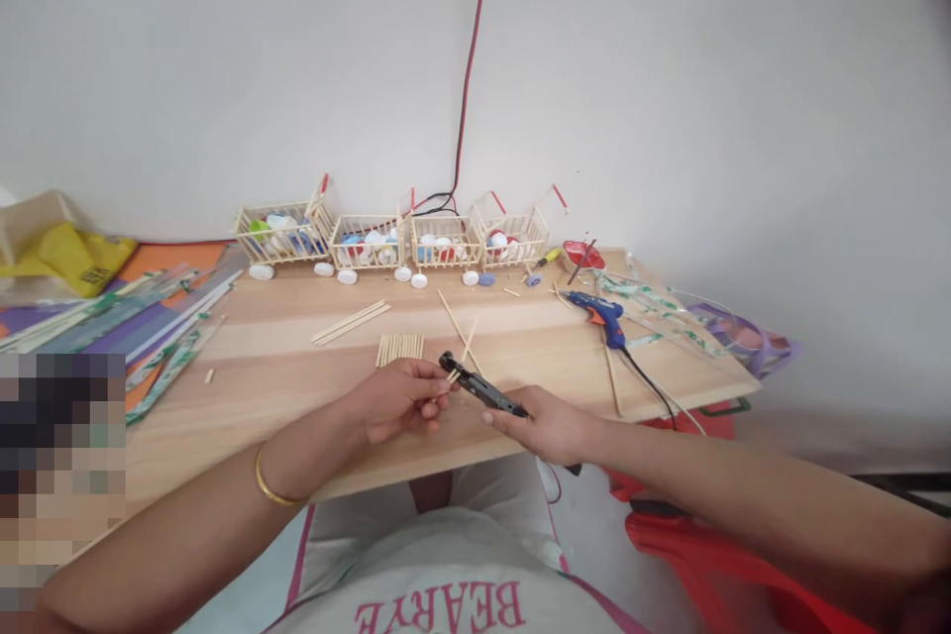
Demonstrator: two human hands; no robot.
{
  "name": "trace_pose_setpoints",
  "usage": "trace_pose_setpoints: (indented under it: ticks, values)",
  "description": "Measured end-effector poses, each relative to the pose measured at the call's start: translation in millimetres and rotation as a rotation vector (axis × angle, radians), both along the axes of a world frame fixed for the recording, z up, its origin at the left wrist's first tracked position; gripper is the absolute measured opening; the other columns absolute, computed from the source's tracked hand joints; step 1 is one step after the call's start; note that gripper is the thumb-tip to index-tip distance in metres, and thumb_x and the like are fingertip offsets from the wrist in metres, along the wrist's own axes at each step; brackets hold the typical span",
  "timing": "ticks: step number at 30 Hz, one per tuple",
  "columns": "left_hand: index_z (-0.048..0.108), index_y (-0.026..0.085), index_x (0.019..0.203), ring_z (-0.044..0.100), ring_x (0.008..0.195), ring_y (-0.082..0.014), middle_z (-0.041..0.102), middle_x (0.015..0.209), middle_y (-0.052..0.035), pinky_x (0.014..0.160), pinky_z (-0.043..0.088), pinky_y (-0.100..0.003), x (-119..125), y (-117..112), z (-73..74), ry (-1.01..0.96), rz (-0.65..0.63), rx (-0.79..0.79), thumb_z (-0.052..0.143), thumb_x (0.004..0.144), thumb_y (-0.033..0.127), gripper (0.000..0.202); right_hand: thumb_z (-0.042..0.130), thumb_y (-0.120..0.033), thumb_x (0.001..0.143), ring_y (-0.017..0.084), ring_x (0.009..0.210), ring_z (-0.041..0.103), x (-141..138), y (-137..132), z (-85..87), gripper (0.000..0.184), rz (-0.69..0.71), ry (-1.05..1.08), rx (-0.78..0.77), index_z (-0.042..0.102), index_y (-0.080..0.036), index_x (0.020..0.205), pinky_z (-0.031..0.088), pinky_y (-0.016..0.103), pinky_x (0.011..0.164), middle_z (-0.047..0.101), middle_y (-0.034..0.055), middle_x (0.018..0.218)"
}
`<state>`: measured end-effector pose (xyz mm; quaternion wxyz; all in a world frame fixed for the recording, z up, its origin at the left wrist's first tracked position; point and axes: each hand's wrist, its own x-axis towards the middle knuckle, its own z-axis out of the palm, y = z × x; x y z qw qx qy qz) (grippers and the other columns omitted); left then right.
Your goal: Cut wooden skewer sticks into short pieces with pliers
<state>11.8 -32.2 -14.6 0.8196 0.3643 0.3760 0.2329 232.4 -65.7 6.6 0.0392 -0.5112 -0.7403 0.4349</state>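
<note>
My right hand (546, 426) is closed around the handles of black cutting pliers (481, 386), whose jaws point left over the wooden board (282, 367). My left hand (401, 396) pinches a thin wooden stick (453, 375) right at the jaws of the pliers. A small row of short cut sticks (399, 348) lies just beyond my left hand. Longer sticks (351, 322) lie further back on the board.
Several small stick-built carts (368, 240) filled with bottle caps stand along the far edge by the wall. A blue glue gun (603, 317) with a black cord lies at right. Plastic wrappers (149, 317) lie at left, a red bag (705, 535) at lower right.
</note>
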Motion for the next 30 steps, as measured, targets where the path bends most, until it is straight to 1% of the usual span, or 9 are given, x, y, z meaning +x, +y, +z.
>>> trace_pose_setpoints:
  ticks: [4,8,13,18,22,24,26,28,30]
  values:
    - [0.061,0.009,0.076,0.037,0.043,-0.0031,0.054,0.060,0.0000,0.044,0.044,-0.020,-2.0,1.9,1.4,-0.008,0.000,0.055,0.070,0.069,0.023,0.018,0.039,-0.063,0.081,0.008,0.048,0.035,3.9,3.4,2.5,0.049,-0.041,-0.045,-0.102,0.049,-0.017,0.073,0.027,0.020,0.043,0.037,-0.0040,0.054]
    - [0.063,0.009,0.081,0.044,0.046,-0.0047,0.055,0.062,-0.0006,0.046,0.047,-0.020,-10.7,10.7,4.8,-0.014,0.057,0.081,0.069,0.070,0.022,0.018,0.040,-0.072,0.075,0.010,0.048,0.042,28.5,21.2,22.8,0.057,-0.004,-0.150,-0.159,0.054,-0.017,0.079,0.031,0.020,0.043,0.044,-0.0026,0.055]
    - [0.062,0.011,0.085,0.058,0.058,-0.0087,0.062,0.073,-0.0039,0.057,0.052,-0.022,-20.3,23.9,8.7,-0.106,0.335,0.137,0.065,0.074,0.019,0.013,0.030,-0.074,0.077,0.021,0.068,0.058,56.4,46.9,27.1,0.066,-0.278,-0.453,0.301,0.057,-0.016,0.096,0.039,0.026,0.058,0.062,0.0086,0.072]
    - [0.061,0.012,0.082,0.063,0.071,-0.0139,0.065,0.082,-0.0074,0.065,0.054,-0.026,-20.9,27.6,6.3,-0.139,0.438,0.120,0.063,0.076,0.016,0.007,0.033,-0.069,0.079,0.031,0.084,0.058,42.1,55.9,-13.2,0.065,-0.435,-0.742,0.621,0.053,-0.016,0.112,0.037,0.039,0.073,0.063,0.0157,0.090]
    - [0.063,0.012,0.077,0.060,0.068,-0.0113,0.062,0.077,-0.0037,0.063,0.053,-0.024,-21.2,28.8,4.1,-0.182,0.456,0.152,0.066,0.074,0.017,0.007,0.044,-0.070,0.074,0.035,0.101,0.049,30.6,54.3,-31.1,0.071,-0.494,-0.720,0.788,0.048,-0.017,0.121,0.031,0.045,0.084,0.055,0.0174,0.110]
    - [0.063,0.012,0.077,0.057,0.064,-0.0095,0.059,0.071,-0.0015,0.061,0.052,-0.023,-20.8,29.0,3.4,-0.192,0.459,0.153,0.068,0.072,0.018,0.008,0.048,-0.069,0.072,0.034,0.106,0.045,25.8,53.5,-28.3,0.073,-0.482,-0.650,0.854,0.047,-0.017,0.123,0.028,0.045,0.087,0.051,0.0175,0.118]
    - [0.064,0.013,0.078,0.055,0.062,-0.0083,0.057,0.070,-0.0006,0.059,0.051,-0.022,-19.8,28.7,2.9,-0.176,0.467,0.143,0.069,0.071,0.019,0.010,0.047,-0.061,0.079,0.030,0.107,0.043,17.1,54.3,-21.7,0.055,-0.398,-0.566,0.903,0.054,-0.021,0.116,0.027,0.042,0.087,0.052,0.0142,0.117]
    - [0.065,0.013,0.079,0.054,0.061,-0.0076,0.057,0.070,-0.0004,0.058,0.051,-0.021,-18.4,28.2,2.4,-0.151,0.473,0.138,0.071,0.070,0.019,0.013,0.043,-0.047,0.087,0.026,0.101,0.046,3.5,57.7,-16.5,0.033,-0.277,-0.494,0.873,0.063,-0.023,0.099,0.029,0.037,0.083,0.058,0.0104,0.106]
    - [0.065,0.013,0.079,0.053,0.061,-0.0070,0.056,0.069,-0.0001,0.057,0.050,-0.019,-17.6,28.0,2.1,-0.137,0.472,0.150,0.072,0.069,0.021,0.014,0.044,-0.041,0.087,0.025,0.095,0.047,-11.8,63.9,-15.6,0.030,-0.232,-0.495,0.799,0.066,-0.021,0.085,0.030,0.035,0.077,0.061,0.0104,0.095]
